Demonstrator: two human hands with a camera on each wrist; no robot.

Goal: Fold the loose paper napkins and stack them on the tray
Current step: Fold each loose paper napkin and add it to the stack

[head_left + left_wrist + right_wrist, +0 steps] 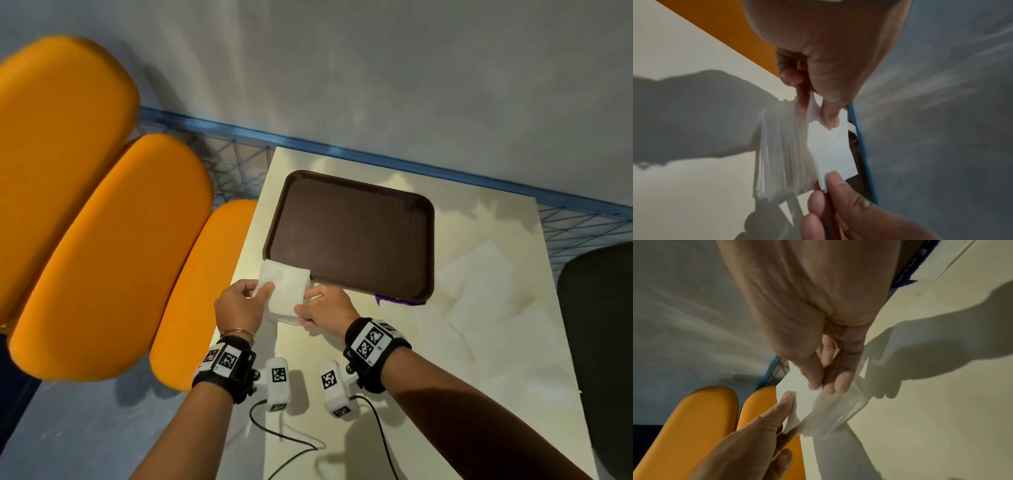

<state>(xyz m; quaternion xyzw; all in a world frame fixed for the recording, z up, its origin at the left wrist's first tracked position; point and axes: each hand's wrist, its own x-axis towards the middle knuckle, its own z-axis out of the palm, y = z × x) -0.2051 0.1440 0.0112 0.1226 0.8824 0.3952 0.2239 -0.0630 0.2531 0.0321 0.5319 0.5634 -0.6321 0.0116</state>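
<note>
A white paper napkin [286, 286] is held by both hands just above the table, at the near left corner of the brown tray [356, 236]. My left hand [263, 291] pinches its left edge between thumb and fingers [830, 118]. At the napkin's near right corner my right hand [303, 310] pinches with thumb and fingertips [840, 384]. Under the held napkin lies a stack of white napkins [781, 154], also seen in the right wrist view as the stack [836, 410]. More loose napkins [479, 287] lie flat to the right of the tray, whose inside is bare.
Three orange chair cushions [113, 253] stand close against the table's left edge. A black chair [603, 342] is at the right. A blue wire rack [236, 161] runs along the wall behind the cream table [479, 394]. Purple tape [387, 300] shows under the tray's near edge.
</note>
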